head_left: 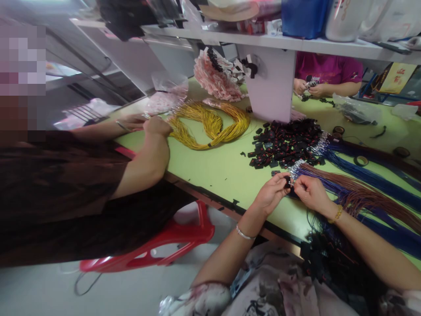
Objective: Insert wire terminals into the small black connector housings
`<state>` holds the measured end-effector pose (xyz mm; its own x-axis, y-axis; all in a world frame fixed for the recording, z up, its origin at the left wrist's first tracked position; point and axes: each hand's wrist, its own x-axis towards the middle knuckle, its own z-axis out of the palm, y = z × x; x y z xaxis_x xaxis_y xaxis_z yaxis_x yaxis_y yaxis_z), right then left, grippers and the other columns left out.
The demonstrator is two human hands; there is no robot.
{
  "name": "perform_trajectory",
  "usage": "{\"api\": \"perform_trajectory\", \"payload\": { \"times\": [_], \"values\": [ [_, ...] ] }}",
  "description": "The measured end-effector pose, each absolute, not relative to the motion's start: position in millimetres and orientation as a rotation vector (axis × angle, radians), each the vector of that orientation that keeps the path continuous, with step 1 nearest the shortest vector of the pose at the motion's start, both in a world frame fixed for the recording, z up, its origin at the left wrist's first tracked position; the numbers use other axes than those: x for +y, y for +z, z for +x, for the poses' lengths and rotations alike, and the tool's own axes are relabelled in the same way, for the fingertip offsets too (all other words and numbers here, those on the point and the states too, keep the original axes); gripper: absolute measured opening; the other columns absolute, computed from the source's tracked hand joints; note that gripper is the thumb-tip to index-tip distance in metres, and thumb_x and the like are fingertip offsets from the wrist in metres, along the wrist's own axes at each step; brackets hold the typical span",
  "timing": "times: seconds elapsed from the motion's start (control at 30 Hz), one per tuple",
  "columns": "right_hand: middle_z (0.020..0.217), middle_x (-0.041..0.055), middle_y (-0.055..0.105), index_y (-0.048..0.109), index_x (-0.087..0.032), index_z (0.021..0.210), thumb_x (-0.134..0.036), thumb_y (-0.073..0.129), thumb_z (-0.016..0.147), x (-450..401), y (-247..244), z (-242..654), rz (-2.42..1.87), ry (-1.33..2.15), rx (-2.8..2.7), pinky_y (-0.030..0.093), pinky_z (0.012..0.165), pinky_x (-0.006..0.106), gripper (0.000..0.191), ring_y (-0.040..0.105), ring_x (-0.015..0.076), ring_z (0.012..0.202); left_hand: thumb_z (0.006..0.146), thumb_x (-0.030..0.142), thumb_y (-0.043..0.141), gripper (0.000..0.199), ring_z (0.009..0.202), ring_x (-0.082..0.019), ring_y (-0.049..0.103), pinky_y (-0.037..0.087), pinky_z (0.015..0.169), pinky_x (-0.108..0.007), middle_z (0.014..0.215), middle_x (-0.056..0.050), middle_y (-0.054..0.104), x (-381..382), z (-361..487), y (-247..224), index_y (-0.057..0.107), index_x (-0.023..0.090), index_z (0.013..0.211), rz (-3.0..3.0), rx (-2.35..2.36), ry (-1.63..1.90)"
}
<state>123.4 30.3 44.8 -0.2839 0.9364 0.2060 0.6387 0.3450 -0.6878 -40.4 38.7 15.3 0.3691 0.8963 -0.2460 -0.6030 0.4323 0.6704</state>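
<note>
My left hand (273, 192) pinches a small black plastic connector housing (288, 181) above the table's near edge. Close against it, the fingers of my right hand (311, 192) are closed at the connector, apparently on a thin wire end; the wire itself is too small to make out clearly. Just beyond my hands lies a heap of loose black connector housings (283, 142). Bundles of brown wires (355, 184) and blue wires (371, 171) with silvery terminals (297, 167) stretch to the right. Finished-looking black pieces with wires (332, 259) hang by my lap.
A co-worker at left handles yellow wires (226, 127) on the green table (210, 175). Another person in a purple shirt (329, 72) works opposite. A shelf (230, 37) and its white upright panel (271, 92) stand above the table. A red stool (184, 239) is at lower left.
</note>
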Motion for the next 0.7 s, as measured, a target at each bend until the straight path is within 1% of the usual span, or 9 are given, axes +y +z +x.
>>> {"api": "perform_trajectory", "payload": {
  "times": [0.17,0.3,0.43,0.57,0.7],
  "values": [
    [0.054,-0.0038,0.048,0.047,-0.018,0.06,-0.021,0.047,0.08,32.7,41.2,122.7,-1.325,0.796,-1.957,0.03,0.051,0.02,0.02,0.04,0.0085,0.05,0.067,0.022,0.076,0.031,0.073,-0.009,0.057,0.046,0.071,-0.022,0.084,-0.003,0.063,36.3,-37.8,17.1,0.065,0.015,0.095,0.588,0.751,1.045],
    [0.056,-0.003,0.049,0.048,-0.018,0.062,-0.021,0.048,0.081,33.3,37.8,122.4,-1.286,0.747,-2.006,0.029,0.052,0.021,0.019,0.04,0.0088,0.051,0.062,0.027,0.08,0.035,0.062,-0.006,0.052,0.043,0.063,-0.02,0.074,0.0,0.061,33.7,-32.6,15.1,0.065,0.014,0.091,0.65,0.865,1.09],
    [0.061,-0.0011,0.052,0.05,-0.018,0.066,-0.019,0.045,0.084,29.8,36.8,125.9,-1.223,0.724,-2.119,0.029,0.055,0.022,0.018,0.043,0.0103,0.056,0.061,0.032,0.08,0.038,0.06,-0.006,0.052,0.041,0.06,-0.02,0.071,0.0,0.061,30.3,-31.0,10.9,0.065,0.013,0.09,0.646,0.907,1.094],
    [0.056,-0.0024,0.047,0.045,-0.019,0.062,-0.018,0.047,0.082,20.2,30.9,127.7,-1.278,0.694,-2.181,0.025,0.052,0.023,0.019,0.038,0.01,0.051,0.062,0.03,0.078,0.035,0.059,-0.007,0.051,0.04,0.057,-0.02,0.071,-0.001,0.061,20.7,-29.7,7.0,0.065,0.012,0.09,0.746,0.951,1.073],
    [0.057,-0.0011,0.048,0.047,-0.018,0.064,-0.019,0.048,0.081,11.0,22.5,125.1,-1.33,0.579,-2.268,0.024,0.053,0.024,0.017,0.04,0.0107,0.052,0.063,0.027,0.077,0.032,0.061,-0.009,0.053,0.042,0.059,-0.022,0.07,-0.001,0.062,11.7,-27.3,3.8,0.064,0.013,0.089,0.814,1.001,1.072]
  ]
}}
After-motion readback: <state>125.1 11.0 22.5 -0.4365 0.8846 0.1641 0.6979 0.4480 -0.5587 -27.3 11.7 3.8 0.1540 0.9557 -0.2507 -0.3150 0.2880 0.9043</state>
